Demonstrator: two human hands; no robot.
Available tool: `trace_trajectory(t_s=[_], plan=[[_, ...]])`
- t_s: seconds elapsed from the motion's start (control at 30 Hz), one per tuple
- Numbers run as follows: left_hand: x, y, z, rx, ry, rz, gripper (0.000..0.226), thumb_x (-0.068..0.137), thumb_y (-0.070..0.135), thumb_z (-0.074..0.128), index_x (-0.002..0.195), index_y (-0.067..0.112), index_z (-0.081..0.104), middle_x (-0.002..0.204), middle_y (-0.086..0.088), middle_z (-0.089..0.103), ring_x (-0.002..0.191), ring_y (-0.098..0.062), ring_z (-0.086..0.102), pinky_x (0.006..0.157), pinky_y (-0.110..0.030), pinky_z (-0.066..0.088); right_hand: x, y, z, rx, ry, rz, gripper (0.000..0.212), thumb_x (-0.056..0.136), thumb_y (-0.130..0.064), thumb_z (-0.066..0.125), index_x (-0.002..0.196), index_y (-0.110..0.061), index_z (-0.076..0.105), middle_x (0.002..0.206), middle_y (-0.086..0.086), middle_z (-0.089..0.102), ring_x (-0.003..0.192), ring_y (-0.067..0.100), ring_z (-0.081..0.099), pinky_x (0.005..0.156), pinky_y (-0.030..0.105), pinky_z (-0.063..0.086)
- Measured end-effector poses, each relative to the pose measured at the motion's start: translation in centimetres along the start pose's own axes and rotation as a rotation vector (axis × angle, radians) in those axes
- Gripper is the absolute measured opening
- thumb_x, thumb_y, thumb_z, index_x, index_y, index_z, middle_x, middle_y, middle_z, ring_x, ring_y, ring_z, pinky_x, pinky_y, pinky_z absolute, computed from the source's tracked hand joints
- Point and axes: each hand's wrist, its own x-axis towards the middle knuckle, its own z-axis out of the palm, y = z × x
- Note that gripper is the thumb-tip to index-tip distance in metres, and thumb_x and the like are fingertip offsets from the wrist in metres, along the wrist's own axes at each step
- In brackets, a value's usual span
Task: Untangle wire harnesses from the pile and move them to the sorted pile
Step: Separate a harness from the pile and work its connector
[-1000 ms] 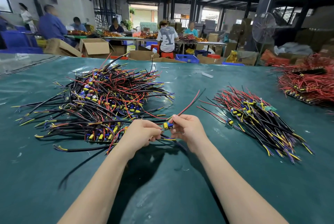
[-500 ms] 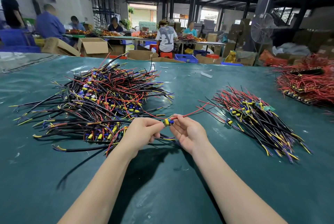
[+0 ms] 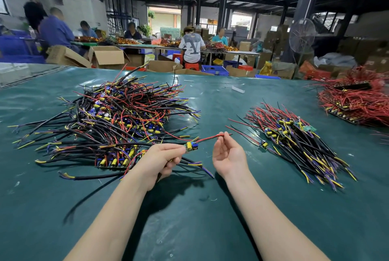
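Right grip (image 3: 229, 156) had slid out along the red lead (image 3: 207, 139). A moment earlier it sat tight against the left grip (image 3: 163, 160) at the small board (image 3: 191, 146); now the two were well apart, the lead drawn out between them and aimed at the sorted pile (image 3: 294, 140).

The left grip was clamped round the wire harness (image 3: 190, 156) just behind the board, fingers curled over its black cable (image 3: 195, 164). The right grip, palm up, pinched only the very tip of the red lead between thumb and forefinger, the other fingers loose. So the harness was up off the green worktop (image 3: 189, 218), held between the tangled pile (image 3: 117, 122) and the sorted one, nearer the tangle.

It looked like one harness nearly won free, with the carry across yet to come.

And there lay the danger! The black cable's tail trailed down just beside the tangled pile's near edge, and whether it crossed a neighbour could not be told. A quick swing right might have snagged it and dragged others along. That fingertip pinch was thin, too: a tug could have let the lead slip, or put the strain on its joint at the board. Laid crosswise on the sorted pile, it might have knotted that one as well.
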Motion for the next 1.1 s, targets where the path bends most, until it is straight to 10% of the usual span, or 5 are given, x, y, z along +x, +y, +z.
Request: trace_trajectory(t_s=[0.57,0.83,1.1], plan=[[0.3,-0.1,-2.0,0.025,0.146,-0.1,0.007,0.088,0.006,0.058,0.083,0.009,0.063,0.042,0.006,0.049,0.031,0.0,0.036,0.03,-0.009,0.022,1.8,-4.3,-2.5,-0.031,0.146,-0.354,0.022,0.091,0.005,0.049,0.072,-0.005,0.05,0.038,-0.001,0.057,0.035,0.007,0.056,0.041,0.016,0.048],[0.2,-0.2,-1.1,0.073,0.138,-0.065,0.007,0.087,0.015,0.061,0.081,0.016,0.065,0.045,0.008,0.056,0.034,0.001,0.044,0.033,-0.008,0.028,-0.1,2.3,0.5,-0.693,-0.175,-0.006,0.024,0.086,0.008,0.047,0.069,-0.005,0.059,0.046,0.0,0.061,0.038,0.006,0.056,0.04,0.014,0.046],[0.0,-0.2,-0.7,0.123,0.123,-0.054,0.009,0.088,0.015,0.061,0.08,0.015,0.065,0.044,0.008,0.055,0.034,0.001,0.045,0.033,-0.009,0.029,-0.7,2.8,0.7,-0.675,-0.248,0.091,0.021,0.091,-0.007,0.053,0.074,-0.009,0.064,0.042,-0.005,0.053,0.036,0.002,0.047,0.04,0.013,0.043]])
